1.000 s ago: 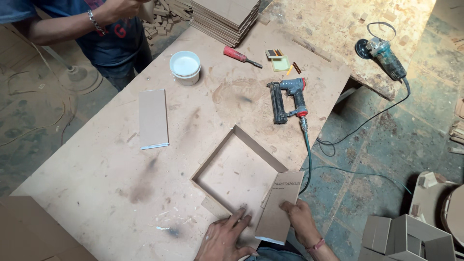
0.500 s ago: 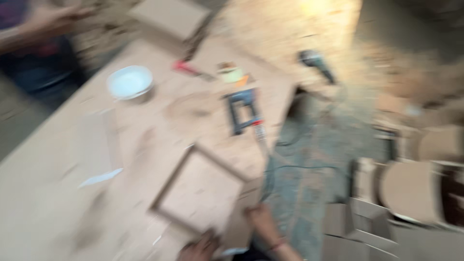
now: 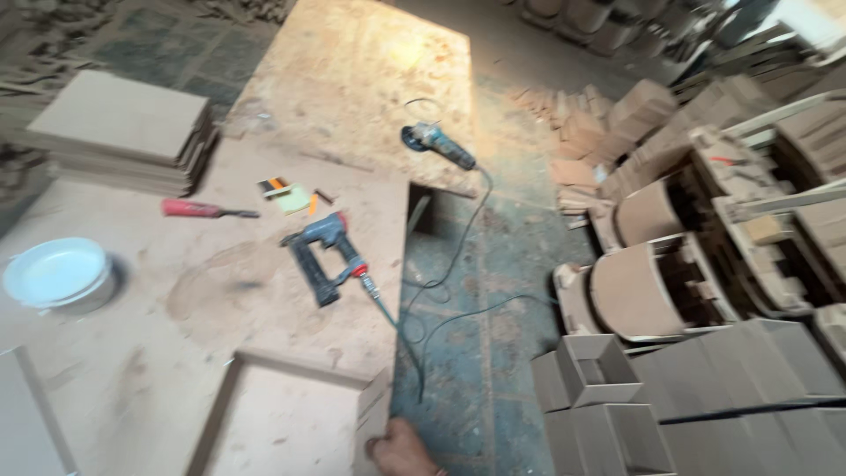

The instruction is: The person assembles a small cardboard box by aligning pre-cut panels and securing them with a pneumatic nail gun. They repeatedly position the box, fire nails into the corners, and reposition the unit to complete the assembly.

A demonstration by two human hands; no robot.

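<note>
Board panel (image 3: 374, 410) stands upright at the frame's corner, right hand (image 3: 401, 449) low beside it, fingers' grip unclear.

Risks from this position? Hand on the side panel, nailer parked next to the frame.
1. The right hand grips the upright side panel at the frame edge; only that hand shows on it, so the panel might tip.
2. The nail gun lies close by, its hose running over the table edge past the panel; a snag could drag the gun.
3. The angle grinder sits near the board's edge, its cable looping on the floor, a trip hazard.
</note>
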